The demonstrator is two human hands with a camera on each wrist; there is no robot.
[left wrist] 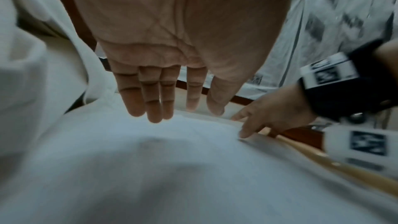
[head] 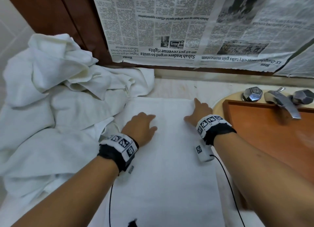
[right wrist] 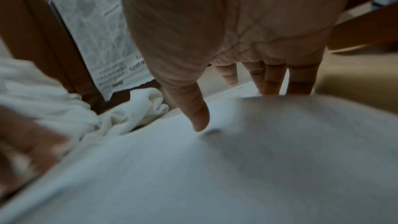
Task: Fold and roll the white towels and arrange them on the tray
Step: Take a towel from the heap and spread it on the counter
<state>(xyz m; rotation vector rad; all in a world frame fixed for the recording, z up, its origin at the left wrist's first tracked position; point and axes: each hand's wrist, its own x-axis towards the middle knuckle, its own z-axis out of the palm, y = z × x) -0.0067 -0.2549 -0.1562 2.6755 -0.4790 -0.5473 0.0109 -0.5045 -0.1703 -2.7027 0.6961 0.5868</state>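
Observation:
A white towel (head: pixel 163 167) lies spread flat on the counter in front of me, folded into a long strip. My left hand (head: pixel 144 125) rests on its far left part with straight fingers (left wrist: pixel 150 108). At the towel's far right corner lies my right hand (head: pixel 198 111), fingers (right wrist: pixel 271 81) straight and reaching over the edge, thumb touching the cloth. Neither hand holds anything. A wooden tray (head: pixel 271 133) sits to the right, over the sink, with no towel visible on it.
A heap of crumpled white towels (head: pixel 51 99) fills the left of the counter. A metal faucet (head: pixel 282 103) with two knobs overhangs the tray's far edge. Newspaper (head: pixel 186 26) covers the wall behind. Thin black cables (head: pixel 227 184) trail from both wristbands.

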